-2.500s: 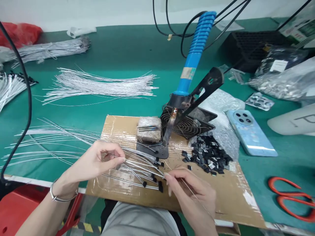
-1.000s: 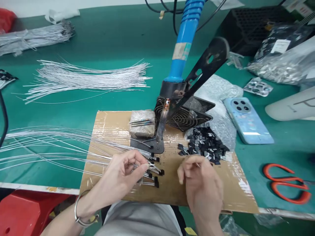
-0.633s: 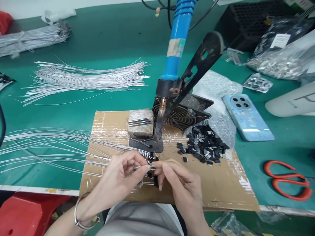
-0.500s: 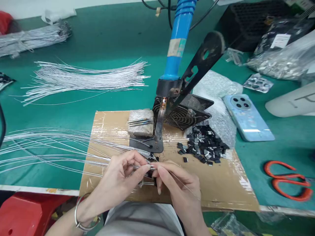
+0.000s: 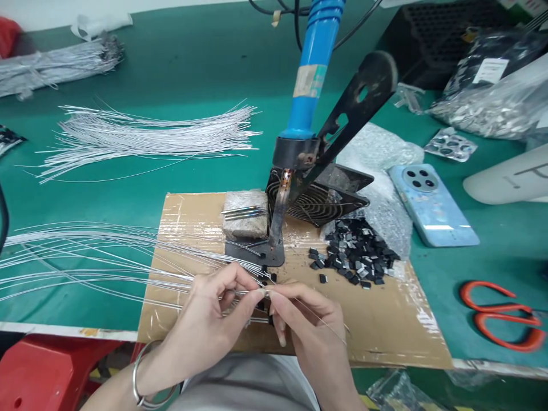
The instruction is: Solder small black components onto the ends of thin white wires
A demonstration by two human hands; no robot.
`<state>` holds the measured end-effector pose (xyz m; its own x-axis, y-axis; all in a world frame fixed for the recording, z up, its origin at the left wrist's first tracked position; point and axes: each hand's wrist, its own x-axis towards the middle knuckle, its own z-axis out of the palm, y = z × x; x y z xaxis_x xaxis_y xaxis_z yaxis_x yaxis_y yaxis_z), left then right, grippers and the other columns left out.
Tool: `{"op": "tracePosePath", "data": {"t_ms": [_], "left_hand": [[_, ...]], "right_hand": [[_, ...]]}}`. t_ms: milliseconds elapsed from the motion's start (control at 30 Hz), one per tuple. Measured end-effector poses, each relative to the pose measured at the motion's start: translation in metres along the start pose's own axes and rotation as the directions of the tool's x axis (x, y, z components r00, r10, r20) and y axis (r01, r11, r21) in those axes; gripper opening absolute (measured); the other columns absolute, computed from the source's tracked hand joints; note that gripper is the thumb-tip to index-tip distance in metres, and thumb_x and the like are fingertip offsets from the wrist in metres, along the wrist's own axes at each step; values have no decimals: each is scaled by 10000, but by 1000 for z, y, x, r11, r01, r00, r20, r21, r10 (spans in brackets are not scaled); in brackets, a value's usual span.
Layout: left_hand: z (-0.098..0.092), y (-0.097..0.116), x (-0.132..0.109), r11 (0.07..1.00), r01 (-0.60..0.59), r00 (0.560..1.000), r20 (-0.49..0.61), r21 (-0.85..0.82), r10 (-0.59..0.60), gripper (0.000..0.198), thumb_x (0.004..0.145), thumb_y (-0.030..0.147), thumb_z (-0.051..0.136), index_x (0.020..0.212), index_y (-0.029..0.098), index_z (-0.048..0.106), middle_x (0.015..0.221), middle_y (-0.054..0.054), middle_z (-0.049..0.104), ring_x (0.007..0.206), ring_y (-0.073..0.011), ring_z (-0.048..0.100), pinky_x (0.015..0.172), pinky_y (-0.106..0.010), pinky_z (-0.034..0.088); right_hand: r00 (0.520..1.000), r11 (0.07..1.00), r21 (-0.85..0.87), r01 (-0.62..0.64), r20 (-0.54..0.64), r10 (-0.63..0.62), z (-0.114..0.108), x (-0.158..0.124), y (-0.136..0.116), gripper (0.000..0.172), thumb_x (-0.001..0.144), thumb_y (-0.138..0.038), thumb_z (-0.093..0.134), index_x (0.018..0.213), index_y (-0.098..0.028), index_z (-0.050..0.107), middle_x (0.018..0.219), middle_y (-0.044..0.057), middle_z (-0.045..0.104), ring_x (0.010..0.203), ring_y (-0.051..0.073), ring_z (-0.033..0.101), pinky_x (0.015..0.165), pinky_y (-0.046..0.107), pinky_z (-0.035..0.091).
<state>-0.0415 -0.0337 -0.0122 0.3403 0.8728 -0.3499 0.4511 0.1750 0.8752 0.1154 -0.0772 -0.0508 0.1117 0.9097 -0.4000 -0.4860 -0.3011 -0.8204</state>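
My left hand is closed in a pinch, thumb against forefinger, on a thin wire. Fingertip to fingertip with it, my right hand pinches the same spot. A fine pale wire runs out past the right fingers toward the lower right. What lies exactly between the fingertips is too small to make out. Under and behind the hands, white wires stretch in from the left, several ending in small black connectors. A soldering iron with a blue handle points down in its black stand just beyond the hands.
Cardboard covers the bench's front, with a pile of black connectors at right. Behind stand a small fan and a block bearing thin rods. Orange-handled scissors and a phone lie right; a wire bundle lies left.
Both hands stay pinched together, with the fingertips shifted very slightly to the right. The rest looks the same apart from a small camera shift.
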Motion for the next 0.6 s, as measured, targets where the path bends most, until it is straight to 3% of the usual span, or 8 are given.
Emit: {"op": "tracePosePath", "data": {"t_ms": [133, 500, 600], "left_hand": [[0, 1, 0, 1000, -11, 1000, 2, -1, 11, 249, 983, 377, 554, 821, 198, 613, 686, -7, 598, 607, -137, 481, 538, -271, 349], [-2, 3, 0, 1000, 17, 999, 45, 5, -17, 243, 964, 349, 572, 792, 185, 624, 661, -8, 598, 570, -125, 438, 516, -271, 299], [0, 2, 1, 1000, 18, 1000, 8, -3, -18, 244, 962, 359, 578, 794, 187, 625, 646, 1, 572, 560, -123, 413, 506, -268, 290]], "right_hand": [[998, 998, 13, -64, -24, 65, 2, -1, -6, 174, 763, -392, 841, 774, -219, 824, 572, -24, 627, 422, 37, 495, 385, 132, 411], [963, 979, -11, -202, 178, 200, -14, 10, -12, 190, 757, -380, 845, 744, -192, 824, 566, -7, 647, 393, 44, 520, 370, 137, 410], [969, 977, 42, -208, 144, 200, -12, 9, -10, 185, 754, -378, 848, 750, -195, 822, 571, -8, 649, 405, 45, 524, 375, 130, 423]]}}
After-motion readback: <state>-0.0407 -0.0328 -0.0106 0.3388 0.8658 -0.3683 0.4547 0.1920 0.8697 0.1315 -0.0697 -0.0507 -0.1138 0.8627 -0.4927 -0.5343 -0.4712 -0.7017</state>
